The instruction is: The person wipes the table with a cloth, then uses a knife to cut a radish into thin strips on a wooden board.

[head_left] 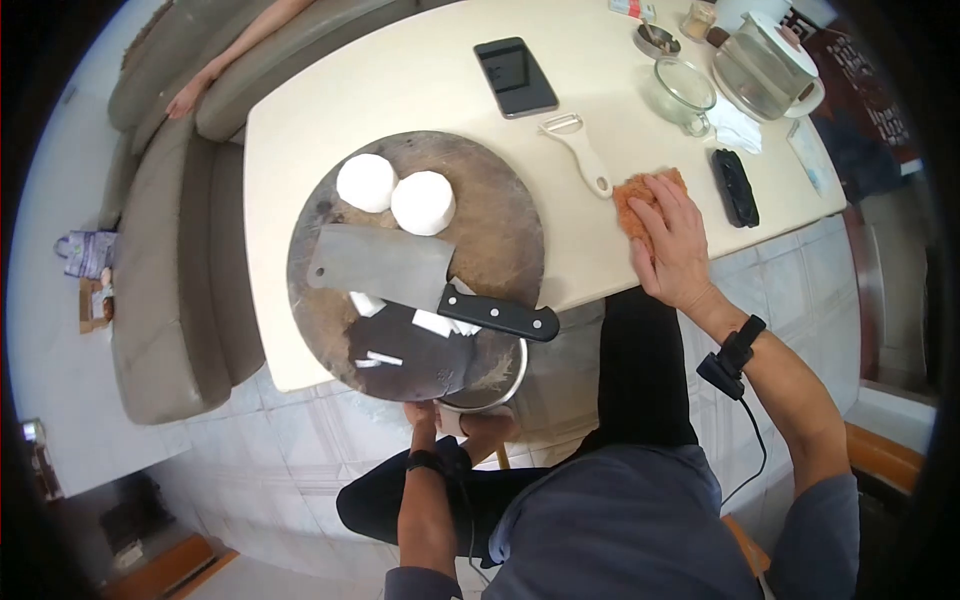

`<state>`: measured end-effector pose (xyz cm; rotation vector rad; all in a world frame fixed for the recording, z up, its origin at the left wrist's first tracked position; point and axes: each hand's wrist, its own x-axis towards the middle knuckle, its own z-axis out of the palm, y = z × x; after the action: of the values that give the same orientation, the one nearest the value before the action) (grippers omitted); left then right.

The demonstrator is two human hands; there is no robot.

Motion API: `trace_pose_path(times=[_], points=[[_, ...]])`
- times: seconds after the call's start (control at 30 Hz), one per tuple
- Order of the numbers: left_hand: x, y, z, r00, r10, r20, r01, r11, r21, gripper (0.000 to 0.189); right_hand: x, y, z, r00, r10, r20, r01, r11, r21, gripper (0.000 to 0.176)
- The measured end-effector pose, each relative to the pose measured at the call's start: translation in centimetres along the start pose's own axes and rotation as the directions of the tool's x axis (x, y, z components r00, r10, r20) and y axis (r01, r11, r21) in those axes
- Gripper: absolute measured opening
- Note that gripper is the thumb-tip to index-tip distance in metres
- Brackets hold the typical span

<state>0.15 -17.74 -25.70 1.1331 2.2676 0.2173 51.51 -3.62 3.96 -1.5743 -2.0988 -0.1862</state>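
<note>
My right hand point(668, 232) presses down on an orange-brown scouring sponge point(632, 190) at the table's front edge, fingers curled over it. A white peeler point(580, 160) lies just left of the sponge. My left hand point(423, 412) is low at the near rim of the round wooden chopping board point(500, 190), its fingers mostly hidden there. Beside it, a metal pot point(512, 385) shows partly under the board. A cleaver point(385, 262) with a black handle lies flat on the board. Two white round vegetables point(423, 203) sit behind it, and cut white pieces point(432, 322) lie around its near side.
A phone point(515, 77) lies on the table point(400, 85). Farther right stand a glass cup point(683, 95), a glass jug point(765, 65) and an ashtray point(656, 41). A black case point(736, 188) lies near the right edge. Another person's arm point(240, 45) rests on the sofa point(165, 270).
</note>
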Motion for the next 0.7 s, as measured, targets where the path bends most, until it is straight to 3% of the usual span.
trace_pose_path(times=[0.07, 0.1, 0.13, 0.43, 0.7], points=[[1.5, -1.1, 2.1, 0.995, -0.066, 0.073, 0.053, 0.985, 0.166, 0.047, 0.0, 0.1, -0.2, 1.000, -0.007, 0.017, 0.008, 1.000, -0.009, 0.050], [-0.8, 2.2, -0.5, 0.996, 0.093, -0.002, -0.093, 0.995, -0.048, 0.038, 0.0, 0.0, -0.2, 1.000, -0.006, 0.027, 0.007, 1.000, -0.008, 0.050], [-1.0, 3.3, -1.1, 0.995, 0.101, -0.017, -0.102, 0.993, -0.061, 0.037, 0.1, 0.0, -0.2, 0.999, -0.004, 0.036, 0.004, 1.000, -0.005, 0.050], [-0.8, 1.2, 1.0, 0.998, -0.004, 0.066, 0.004, 1.000, 0.008, 0.036, 0.4, 0.1, -0.2, 0.998, -0.019, 0.066, 0.022, 0.999, -0.049, 0.050], [-1.3, 1.1, 2.0, 0.994, -0.042, 0.099, 0.054, 0.991, -0.119, 0.034, 0.3, 0.1, -0.2, 0.997, -0.027, 0.068, 0.030, 0.999, -0.045, 0.050]])
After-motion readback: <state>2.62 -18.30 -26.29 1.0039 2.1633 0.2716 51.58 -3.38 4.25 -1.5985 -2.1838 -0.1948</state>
